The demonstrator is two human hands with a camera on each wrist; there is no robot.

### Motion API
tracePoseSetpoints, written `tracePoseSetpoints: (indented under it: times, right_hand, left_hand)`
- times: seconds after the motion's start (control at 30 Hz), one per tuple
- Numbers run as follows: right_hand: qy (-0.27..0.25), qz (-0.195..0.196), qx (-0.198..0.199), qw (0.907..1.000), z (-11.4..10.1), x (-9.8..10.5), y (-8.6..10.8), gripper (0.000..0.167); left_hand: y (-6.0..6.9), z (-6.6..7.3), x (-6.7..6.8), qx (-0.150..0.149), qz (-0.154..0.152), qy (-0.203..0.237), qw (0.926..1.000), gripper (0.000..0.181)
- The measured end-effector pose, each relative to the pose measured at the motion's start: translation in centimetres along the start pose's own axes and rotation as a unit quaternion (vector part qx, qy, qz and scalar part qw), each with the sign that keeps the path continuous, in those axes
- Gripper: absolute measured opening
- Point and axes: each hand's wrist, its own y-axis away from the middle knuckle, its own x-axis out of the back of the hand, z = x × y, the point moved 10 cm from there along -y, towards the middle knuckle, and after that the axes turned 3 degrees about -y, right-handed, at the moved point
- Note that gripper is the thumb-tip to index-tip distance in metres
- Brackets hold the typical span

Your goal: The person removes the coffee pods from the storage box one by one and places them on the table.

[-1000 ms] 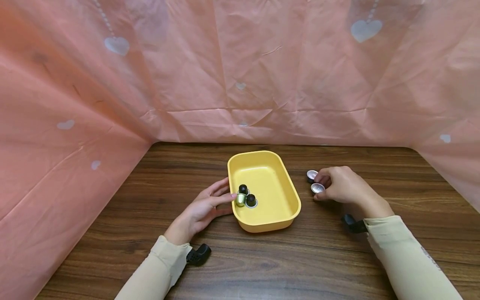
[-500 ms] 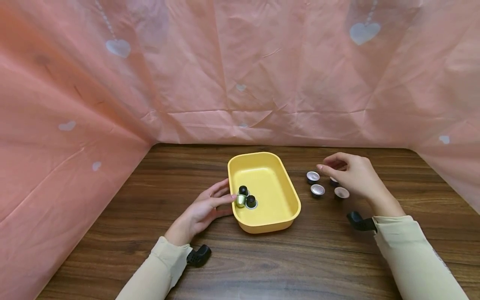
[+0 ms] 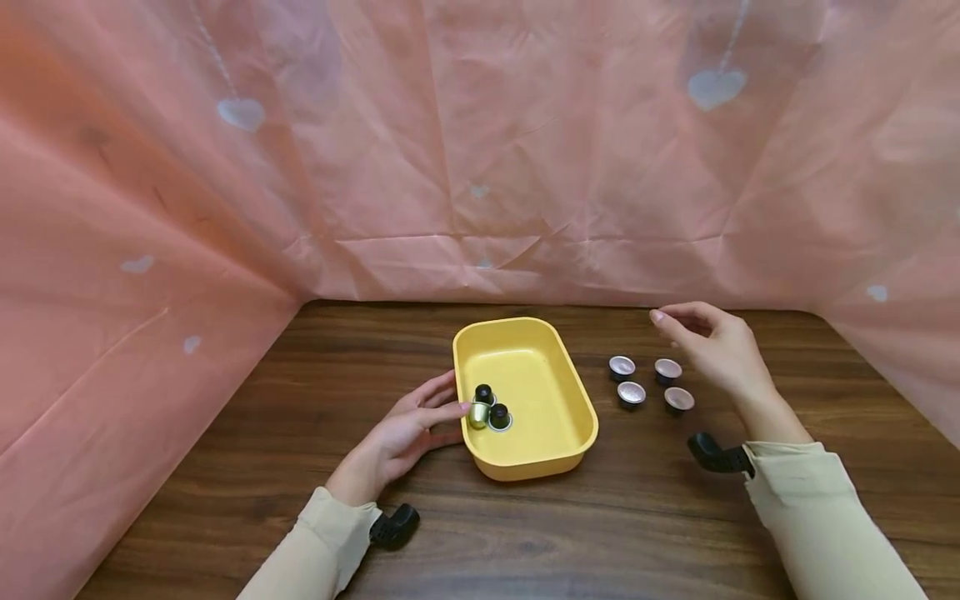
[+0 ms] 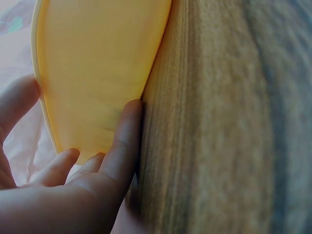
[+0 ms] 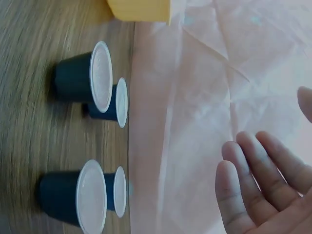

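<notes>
Left hand: holding the yellow tray by the side wall, thumb up at the rim, other fingers flat along the outside. Tray sits directly to its right, on the wood-grain table.

Just off that thumb tip, inside the tray: green-gold coffee capsule, thumb right by it; can't tell if they touch. Two black coffee capsules right next to it, narrow end up, one farther from the person, one to the right.

Right hand: raised above the table, fingers loosely extended and slightly bent, thumb apart from them in the wrist view. Below and left of it: four dark foil-lidded capsules in a rough 2x2, lids up, standing on the table. Right-hand pair is closest to the palm; left-hand pair is between hand and tray. Hand is clear of all four. Tray is well left of it.

Behind both hands: pink sheet with pale hearts. Cream sleeves and black wrist units on both arms.
</notes>
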Motion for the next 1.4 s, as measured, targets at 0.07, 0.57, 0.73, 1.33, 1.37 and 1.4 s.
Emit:
tracePoseSetpoints:
  times: [0.07,0.57,0.73,1.33,1.37,1.4]
  right_hand:
    - [-0.053,-0.004,-0.003,0.9986,0.1,-0.1,-0.2,0.047]
    - [-0.424,-0.093,-0.011,0.901,-1.2,-1.6,-0.1,0.014]
    - [-0.468,-0.124,-0.005,0.875,-2.1,-2.3,0.0,0.021]
    - [-0.518,-0.133,-0.017,0.8449,-6.7,-7.0,-1.5,0.017]
    - [-0.516,-0.134,-0.021,0.8455,-6.8,-7.4,-1.5,0.017]
    - [-0.515,-0.135,-0.025,0.8464,-6.8,-7.7,-1.6,0.016]
  left_hand:
    - [0.1,-0.1,-0.1,0.001,0.0,0.001,1.0,0.078]
    - [0.1,0.2,-0.2,-0.007,-0.004,-0.008,0.9999,0.078]
    - [0.1,0.1,-0.3,-0.007,-0.008,-0.006,0.9999,0.079]
    - [0.1,0.6,0.3,-0.009,0.007,0.001,0.9999,0.079]
    - [0.1,0.7,0.3,-0.01,0.007,0.001,0.9999,0.079]
    - [0.1,0.7,0.3,-0.011,0.005,0.001,0.9999,0.078]
